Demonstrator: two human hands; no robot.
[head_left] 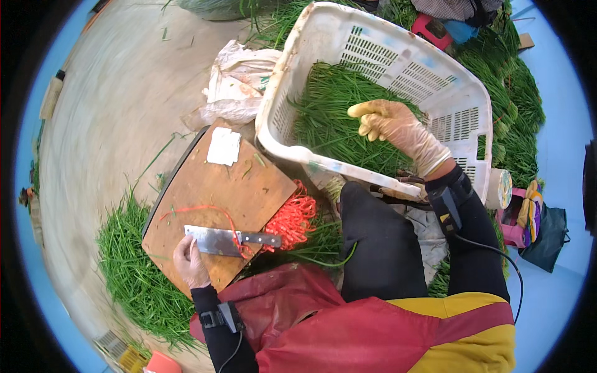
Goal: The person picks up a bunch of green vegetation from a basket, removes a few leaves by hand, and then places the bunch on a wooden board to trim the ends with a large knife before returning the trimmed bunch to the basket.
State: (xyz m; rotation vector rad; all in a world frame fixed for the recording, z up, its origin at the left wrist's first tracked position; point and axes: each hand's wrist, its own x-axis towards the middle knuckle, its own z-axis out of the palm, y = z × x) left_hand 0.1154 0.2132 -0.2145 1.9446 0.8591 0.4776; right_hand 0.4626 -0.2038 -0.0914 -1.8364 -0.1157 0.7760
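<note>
My left hand (190, 263), in a thin pale glove, is at the near-left part of a brown wooden board (205, 186). Its fingers are drawn together beside the blade end of a cleaver (217, 241); whether they touch it or pinch something small is unclear. The cleaver lies flat, dark handle to the right, with a strand of red plastic tie (214, 209) passing over it. Over a white plastic basket (292, 146) hangs my gloved right hand (398, 127), index finger stretched out, the others loosely bent, nothing visible in it. Long green leafy stalks (336, 112) lie in the basket below.
A bundle of red ties (292, 217) hangs at the board's right edge. White paper (224, 147) rests on the board. Loose greens (140, 273) are heaped to the left, more bundles (516, 124) at right. A white sack (239, 71) lies behind the board.
</note>
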